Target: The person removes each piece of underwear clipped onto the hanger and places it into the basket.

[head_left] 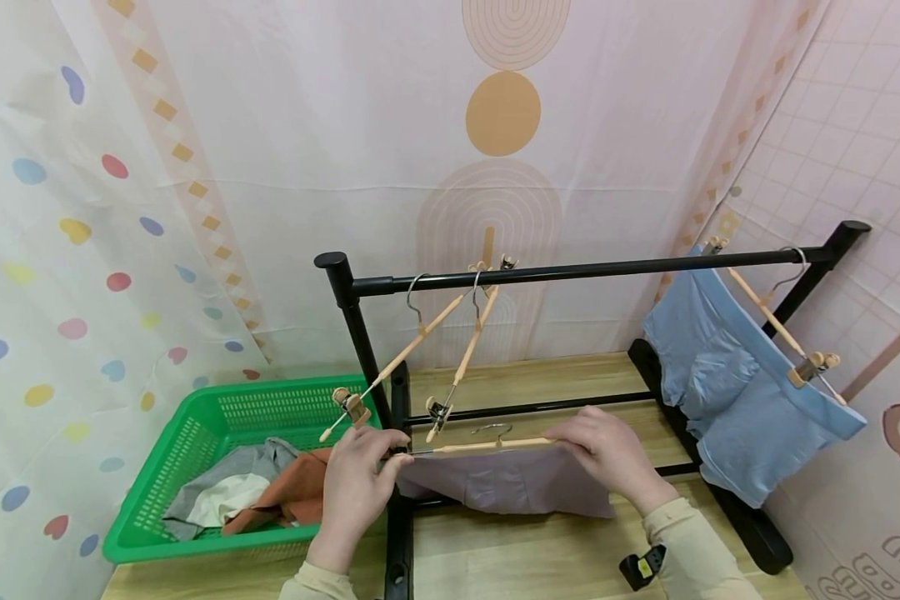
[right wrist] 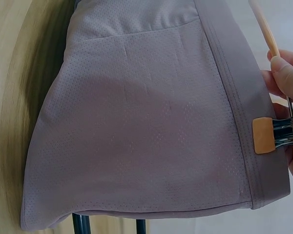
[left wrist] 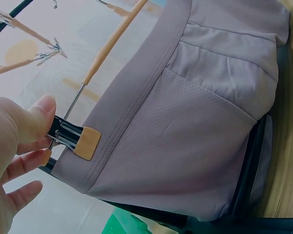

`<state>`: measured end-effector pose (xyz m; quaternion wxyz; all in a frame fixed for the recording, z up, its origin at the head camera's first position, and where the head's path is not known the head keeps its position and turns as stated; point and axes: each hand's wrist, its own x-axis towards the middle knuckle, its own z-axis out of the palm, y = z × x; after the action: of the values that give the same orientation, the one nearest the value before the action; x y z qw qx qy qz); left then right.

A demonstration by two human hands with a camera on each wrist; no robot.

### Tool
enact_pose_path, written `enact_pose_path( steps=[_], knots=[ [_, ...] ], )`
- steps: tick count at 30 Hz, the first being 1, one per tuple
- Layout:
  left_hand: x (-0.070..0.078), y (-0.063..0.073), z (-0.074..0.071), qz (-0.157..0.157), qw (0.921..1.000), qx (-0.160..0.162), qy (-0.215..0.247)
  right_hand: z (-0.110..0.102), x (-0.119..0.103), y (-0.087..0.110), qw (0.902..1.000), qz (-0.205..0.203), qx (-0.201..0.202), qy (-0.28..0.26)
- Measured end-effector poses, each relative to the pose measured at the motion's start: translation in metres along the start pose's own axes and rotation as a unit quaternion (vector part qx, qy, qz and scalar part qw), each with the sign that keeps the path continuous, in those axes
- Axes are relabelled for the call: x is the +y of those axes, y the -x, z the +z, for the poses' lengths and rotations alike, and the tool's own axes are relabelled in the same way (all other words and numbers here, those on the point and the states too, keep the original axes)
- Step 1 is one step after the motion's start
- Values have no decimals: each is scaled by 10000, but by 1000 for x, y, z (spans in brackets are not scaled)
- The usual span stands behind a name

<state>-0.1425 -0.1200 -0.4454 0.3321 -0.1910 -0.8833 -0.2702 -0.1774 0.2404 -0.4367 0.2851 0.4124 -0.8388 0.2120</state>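
Observation:
A pair of mauve-grey boxer briefs (head_left: 510,483) hangs by its waistband from a wooden clip hanger (head_left: 465,447), low in front of the black rack. My left hand (head_left: 363,479) pinches the clip at the hanger's left end; in the left wrist view, the clip's tan pad (left wrist: 87,143) sits over the waistband. At the other end, my right hand (head_left: 603,450) grips the wooden bar between thumb and fingers. The right wrist view shows the second clip (right wrist: 263,135) biting the waistband beside those fingers (right wrist: 287,78). The hanger's metal hook (head_left: 504,430) points up.
Two bare clip hangers (head_left: 420,337) hang from the left of the black rack's rail (head_left: 570,272). Light blue boxer briefs (head_left: 750,375) hang at its right end. A green basket (head_left: 195,417) with grey, white and rust-coloured clothes stands left. A small black object (head_left: 641,568) lies near my right sleeve.

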Motion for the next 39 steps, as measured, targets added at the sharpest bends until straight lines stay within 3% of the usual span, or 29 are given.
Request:
enact_pose_path(
  steps=[11,21,29,33,39],
  knots=[
    [-2,0,-2,-82,10000,-13,-40,4,0,1,9999,-57,69,-107],
    [1,3,-4,-317,9979,-559,16,6,-1,1,9998,-11,25,-179],
    [0,6,-3,-547,9960,-702,53,6,-1,1,9998,40,14,-181],
    [2,6,-2,-298,9980,-559,-18,7,-2,1,9999,31,58,-157],
    [9,5,1,481,9984,-187,-246,8,-3,2,9998,1,91,-174]
  ],
)
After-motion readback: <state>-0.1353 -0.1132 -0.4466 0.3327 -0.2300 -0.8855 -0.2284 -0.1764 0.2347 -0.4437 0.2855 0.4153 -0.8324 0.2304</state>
